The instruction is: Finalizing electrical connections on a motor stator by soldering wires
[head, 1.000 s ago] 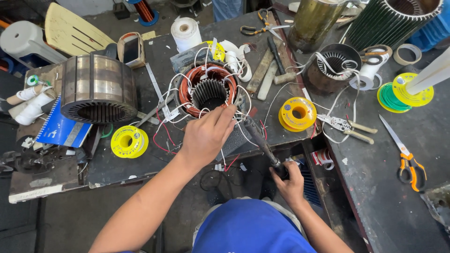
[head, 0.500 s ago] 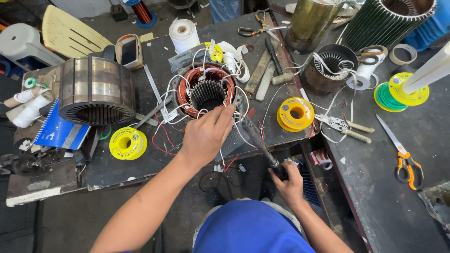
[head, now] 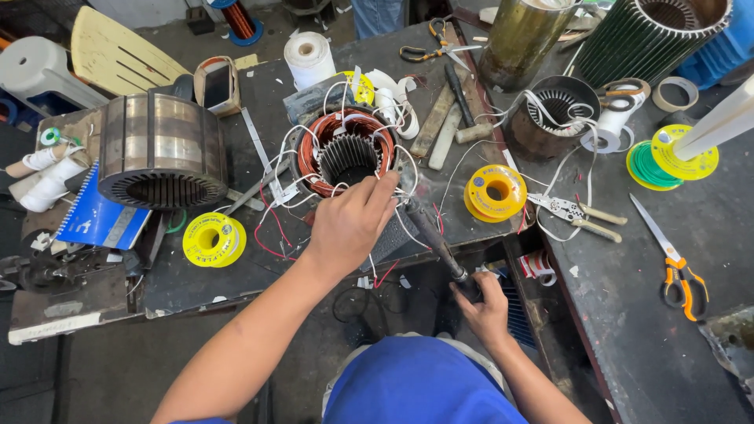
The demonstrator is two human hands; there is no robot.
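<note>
A motor stator (head: 345,153) with copper windings and white sleeved leads sits on the dark workbench (head: 628,314). My left hand (head: 349,224) rests on its near rim, fingers curled against the wires. My right hand (head: 483,302) is below the bench edge, closed on the handle of a long dark tool (head: 436,243) whose tip points up toward the stator's right side.
A large steel stator core (head: 161,153) lies at left beside a blue notebook (head: 98,220). Yellow tape spools (head: 214,239) (head: 495,192), pliers (head: 573,212), orange scissors (head: 675,267), a smaller wound stator (head: 554,114) and a finned motor housing (head: 652,35) surround the work.
The view has shifted slightly. Both hands stay in nearly the same places, the left on the stator and the right on the tool handle.
</note>
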